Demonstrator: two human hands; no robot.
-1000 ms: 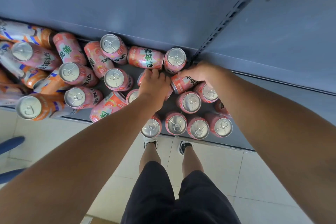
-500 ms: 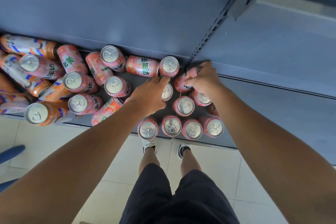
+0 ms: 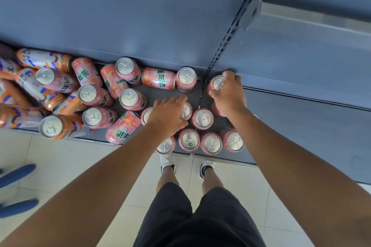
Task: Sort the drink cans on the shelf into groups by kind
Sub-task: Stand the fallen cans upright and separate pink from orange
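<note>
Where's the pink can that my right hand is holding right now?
In the head view, the pink can is right of centre at the back of the shelf, gripped by the right hand, just right of the slotted upright.

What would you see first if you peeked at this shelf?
A big jumble of pink cans and orange cans fills the left of the shelf, many lying down. To its right, pink ones stand in neat rows, with the left hand over them. The right hand grips a pink can at the back.
</note>
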